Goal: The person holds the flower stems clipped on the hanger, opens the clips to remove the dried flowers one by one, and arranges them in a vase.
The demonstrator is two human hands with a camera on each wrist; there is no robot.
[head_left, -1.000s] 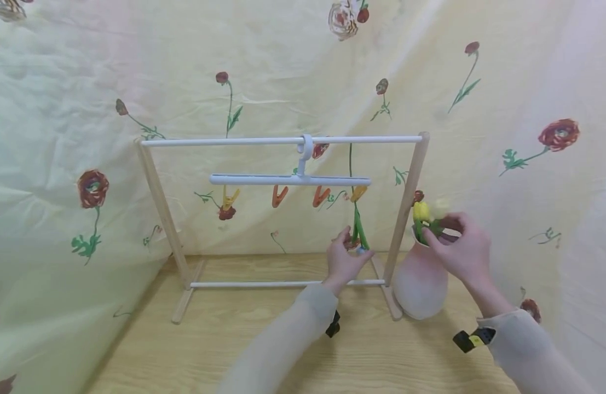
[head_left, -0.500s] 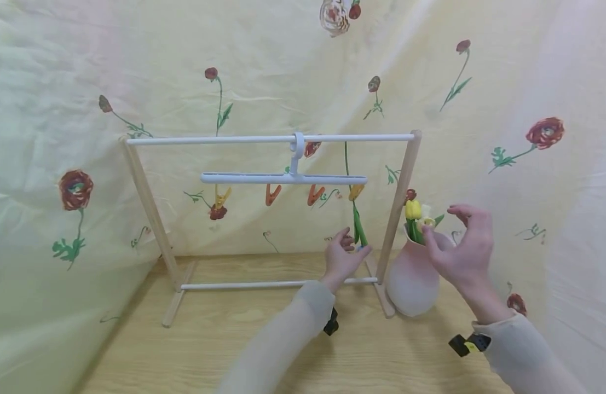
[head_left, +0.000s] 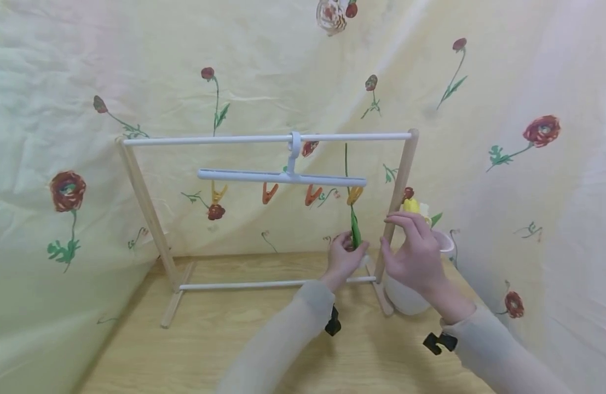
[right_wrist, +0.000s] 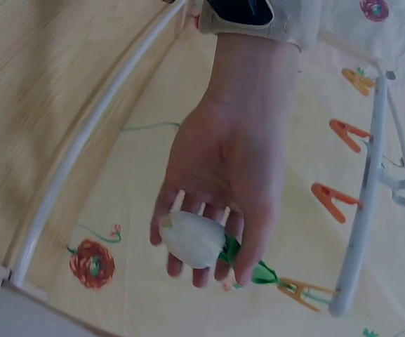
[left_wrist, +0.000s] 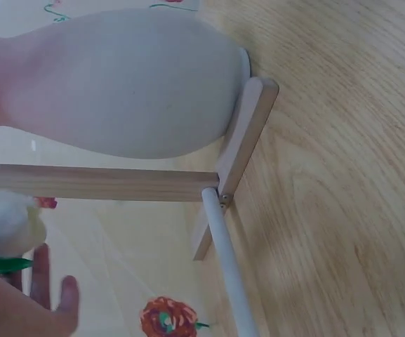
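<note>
A white tulip with green leaves hangs head down from the yellow clothespin at the right end of a white hanger. My left hand holds it just above the bloom, thumb and fingers around the stem. The bloom shows at the lower left of the left wrist view. My right hand, fingers apart and holding nothing, is in front of the rack's right post. Behind it stands a pink and white vase holding yellow and white flowers, partly hidden.
The hanger hooks over the top rod of a wooden rack, which also has a low white rod. Two orange clothespins and another yellow clothespin hang from it. Flower-printed cloth surrounds the wooden table.
My right hand has let go of the flowers in the vase and moved left toward the hanging tulip. My left hand stays at the tulip, and the hanger has tilted slightly.
</note>
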